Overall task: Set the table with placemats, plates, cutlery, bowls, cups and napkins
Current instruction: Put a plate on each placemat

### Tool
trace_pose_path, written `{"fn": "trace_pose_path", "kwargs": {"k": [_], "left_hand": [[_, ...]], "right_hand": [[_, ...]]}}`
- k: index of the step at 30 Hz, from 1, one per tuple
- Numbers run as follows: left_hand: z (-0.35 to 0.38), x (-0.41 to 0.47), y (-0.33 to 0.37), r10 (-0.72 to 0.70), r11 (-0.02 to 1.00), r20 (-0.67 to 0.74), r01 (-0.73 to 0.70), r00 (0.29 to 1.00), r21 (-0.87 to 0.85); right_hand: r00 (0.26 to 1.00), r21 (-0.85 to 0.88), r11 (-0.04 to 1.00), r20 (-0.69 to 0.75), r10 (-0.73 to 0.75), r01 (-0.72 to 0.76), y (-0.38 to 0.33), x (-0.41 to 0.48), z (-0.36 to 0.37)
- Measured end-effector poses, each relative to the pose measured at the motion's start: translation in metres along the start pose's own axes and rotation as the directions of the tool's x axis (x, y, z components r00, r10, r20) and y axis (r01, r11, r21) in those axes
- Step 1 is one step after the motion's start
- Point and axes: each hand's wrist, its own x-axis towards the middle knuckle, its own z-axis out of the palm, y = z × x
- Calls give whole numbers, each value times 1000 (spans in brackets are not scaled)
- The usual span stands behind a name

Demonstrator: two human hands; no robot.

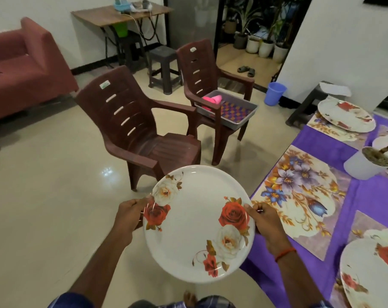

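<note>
Over the floor at the near left, the left hand (130, 215) gripped the left rim of a rose-patterned plate (197, 223), thumb on top, and the right hand (264, 221) gripped its right rim, just beside the edge of the desk (317, 141). Right of them a flowered placemat (299, 196) lay on the purple cloth, between a second plate (344, 115) farther off and a third plate (366, 274) at the near right

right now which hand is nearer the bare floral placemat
Right. The right hand grips the plate rim beside the placemat; the left hand grips the opposite rim, farther out over the floor.
</note>
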Motion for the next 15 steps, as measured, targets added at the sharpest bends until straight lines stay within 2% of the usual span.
{"fn": "trace_pose_path", "kwargs": {"k": [8, 15], "left_hand": [[34, 82, 57, 17, 994, 148, -32, 989, 100], [70, 167, 116, 37, 967, 331, -118, 943, 228]], "right_hand": [[990, 63, 997, -125, 61, -53, -20, 42, 14], [950, 188, 980, -288, 123, -70, -44, 68, 34]]}}
